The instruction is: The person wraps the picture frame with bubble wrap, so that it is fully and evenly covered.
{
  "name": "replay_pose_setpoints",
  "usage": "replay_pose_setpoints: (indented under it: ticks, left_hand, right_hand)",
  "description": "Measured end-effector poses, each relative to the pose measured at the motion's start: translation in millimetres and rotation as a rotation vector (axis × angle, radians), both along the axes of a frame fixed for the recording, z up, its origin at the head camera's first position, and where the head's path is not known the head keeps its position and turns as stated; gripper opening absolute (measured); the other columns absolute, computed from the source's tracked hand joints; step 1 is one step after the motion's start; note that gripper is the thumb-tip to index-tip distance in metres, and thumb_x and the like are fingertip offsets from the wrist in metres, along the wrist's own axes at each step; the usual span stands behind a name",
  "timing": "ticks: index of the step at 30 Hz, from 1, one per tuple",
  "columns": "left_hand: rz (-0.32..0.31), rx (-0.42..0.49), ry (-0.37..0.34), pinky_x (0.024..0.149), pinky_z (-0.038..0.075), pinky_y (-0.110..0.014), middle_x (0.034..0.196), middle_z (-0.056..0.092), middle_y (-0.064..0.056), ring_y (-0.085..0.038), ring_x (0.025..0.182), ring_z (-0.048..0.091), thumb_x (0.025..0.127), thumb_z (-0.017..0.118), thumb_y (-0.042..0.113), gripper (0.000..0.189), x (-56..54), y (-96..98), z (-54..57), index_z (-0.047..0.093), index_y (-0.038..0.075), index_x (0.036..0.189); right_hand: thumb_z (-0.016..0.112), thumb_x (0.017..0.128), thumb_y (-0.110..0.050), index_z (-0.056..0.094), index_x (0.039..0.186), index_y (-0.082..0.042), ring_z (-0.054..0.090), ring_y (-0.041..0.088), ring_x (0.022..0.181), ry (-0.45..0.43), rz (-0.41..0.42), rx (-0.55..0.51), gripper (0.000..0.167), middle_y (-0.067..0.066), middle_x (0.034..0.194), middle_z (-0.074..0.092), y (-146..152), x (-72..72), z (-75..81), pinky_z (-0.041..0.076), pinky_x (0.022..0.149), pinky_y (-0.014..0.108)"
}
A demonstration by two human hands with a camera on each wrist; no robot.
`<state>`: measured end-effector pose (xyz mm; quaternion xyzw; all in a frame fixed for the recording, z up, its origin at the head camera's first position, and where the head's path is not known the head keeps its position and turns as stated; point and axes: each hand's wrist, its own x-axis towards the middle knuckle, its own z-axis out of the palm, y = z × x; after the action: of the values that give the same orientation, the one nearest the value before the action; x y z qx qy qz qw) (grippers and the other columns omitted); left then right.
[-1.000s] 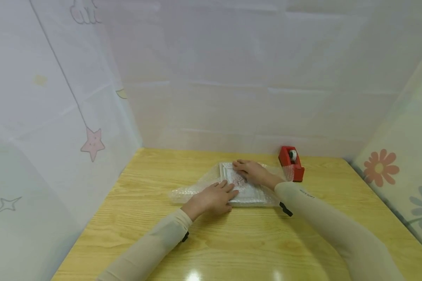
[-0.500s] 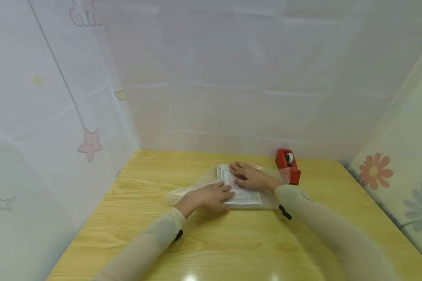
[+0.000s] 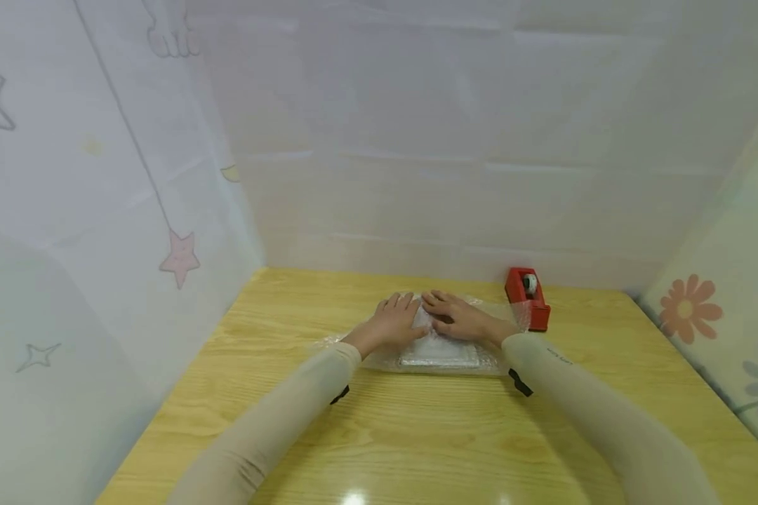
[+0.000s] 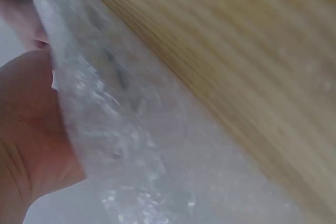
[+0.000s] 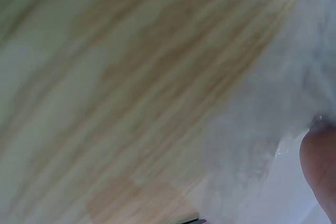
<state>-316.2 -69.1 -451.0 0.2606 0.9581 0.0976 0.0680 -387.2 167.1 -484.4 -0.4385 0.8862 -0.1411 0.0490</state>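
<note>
A flat white picture frame (image 3: 442, 353) lies in clear bubble wrap (image 3: 500, 365) on the wooden table. My left hand (image 3: 394, 321) rests on its far left part, fingers straight and pointing away, over the wrap. Just to the right, my right hand (image 3: 460, 319) lies on the wrapped frame with relaxed fingers, its fingertips close to the left hand. Both hands hide much of the frame's upper half. In the left wrist view a sloping sheet of bubble wrap (image 4: 131, 129) stands beside the hand. A right-hand digit (image 5: 320, 166) touches the wrap in the right wrist view.
A red tape dispenser (image 3: 537, 317) with a roll in it stands at the back right, just beyond the wrap's right end. The wooden table (image 3: 417, 435) runs back to a pale cloth wall (image 3: 385, 175), with printed cloth on both sides.
My left hand has slid from the near left part of the frame to its far left part, beside the right hand. The right hand stays in about the same place.
</note>
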Motion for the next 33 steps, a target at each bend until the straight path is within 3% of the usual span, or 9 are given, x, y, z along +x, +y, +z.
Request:
replay_pose_setpoints:
  ticks: [2, 6, 13, 16, 20, 22, 31, 33]
  left_hand:
    - [0.003, -0.052, -0.016, 0.119, 0.005, -0.057, 0.170, 0.004, -0.011, -0.036, 0.153, -0.002, 0.103, 0.035, 0.066, 0.084, -5.3, 1.1, -3.1, 0.014, 0.014, 0.165]
    - [-0.019, -0.113, -0.017, 0.118, 0.002, -0.058, 0.170, 0.002, -0.009, -0.035, 0.153, -0.004, 0.102, 0.029, 0.071, 0.086, -11.4, -3.0, -7.7, 0.014, 0.015, 0.165]
    - [-0.012, -0.120, -0.029, 0.118, 0.005, -0.059, 0.170, 0.000, -0.006, -0.036, 0.153, 0.001, 0.101, 0.029, 0.071, 0.083, -19.4, -1.3, -12.4, 0.019, 0.018, 0.165]
    - [-0.009, -0.106, -0.045, 0.118, 0.003, -0.059, 0.170, -0.002, -0.004, -0.036, 0.153, -0.001, 0.100, 0.030, 0.073, 0.084, -25.8, 0.5, -21.9, 0.020, 0.020, 0.165]
    - [-0.013, -0.095, -0.055, 0.118, 0.003, -0.059, 0.170, -0.004, -0.003, -0.035, 0.153, -0.002, 0.099, 0.030, 0.074, 0.084, -26.1, 0.3, -23.8, 0.020, 0.021, 0.165]
    - [-0.019, -0.092, -0.053, 0.118, 0.004, -0.059, 0.170, -0.004, -0.003, -0.034, 0.153, -0.002, 0.100, 0.029, 0.073, 0.084, -21.9, -0.7, -19.5, 0.020, 0.020, 0.165]
    - [-0.054, -0.091, -0.040, 0.118, 0.005, -0.061, 0.170, -0.003, -0.010, -0.040, 0.152, 0.000, 0.103, 0.030, 0.069, 0.083, -20.1, -3.0, -17.5, 0.019, 0.014, 0.164]
    - [-0.046, -0.106, -0.059, 0.118, 0.002, -0.060, 0.170, -0.006, -0.009, -0.039, 0.152, -0.003, 0.101, 0.029, 0.071, 0.085, -24.6, -2.6, -20.7, 0.016, 0.015, 0.165]
  right_hand:
    - [0.048, 0.109, -0.037, 0.031, 0.159, -0.008, 0.010, 0.040, 0.152, -0.004, -0.005, 0.008, 0.060, 0.012, 0.167, 0.016, 1.9, -0.3, 0.3, 0.012, 0.117, 0.062]
    - [0.049, 0.109, -0.038, 0.033, 0.158, -0.005, 0.009, 0.038, 0.152, -0.035, -0.009, 0.006, 0.061, 0.010, 0.167, 0.014, -0.7, -1.2, 3.0, 0.012, 0.117, 0.062]
    - [0.051, 0.109, -0.029, 0.034, 0.158, -0.004, 0.004, 0.035, 0.153, -0.107, -0.014, -0.004, 0.058, 0.009, 0.168, 0.011, -1.1, 0.6, 12.2, 0.009, 0.117, 0.062]
    - [0.054, 0.108, -0.027, 0.033, 0.158, -0.003, 0.002, 0.034, 0.153, -0.166, -0.019, -0.033, 0.059, 0.006, 0.168, 0.009, 1.1, 2.6, 14.4, 0.008, 0.117, 0.062]
    - [0.056, 0.107, -0.024, 0.035, 0.156, 0.000, 0.003, 0.036, 0.153, -0.196, -0.017, -0.066, 0.059, 0.007, 0.168, 0.010, 2.7, 3.1, 14.8, 0.010, 0.117, 0.062]
    - [0.057, 0.106, -0.022, 0.037, 0.155, 0.001, 0.005, 0.037, 0.153, -0.199, -0.028, -0.067, 0.057, 0.007, 0.167, 0.012, 2.3, 2.4, 15.1, 0.012, 0.117, 0.061]
    - [0.071, 0.097, -0.014, 0.048, 0.148, 0.003, 0.010, 0.039, 0.152, -0.275, -0.151, -0.089, 0.059, 0.010, 0.165, 0.023, -11.7, 1.4, 24.6, 0.018, 0.117, 0.058]
    - [0.072, 0.096, -0.013, 0.049, 0.148, 0.002, 0.010, 0.038, 0.152, -0.285, -0.181, -0.082, 0.059, 0.010, 0.165, 0.025, -15.3, 1.4, 26.0, 0.018, 0.117, 0.058]
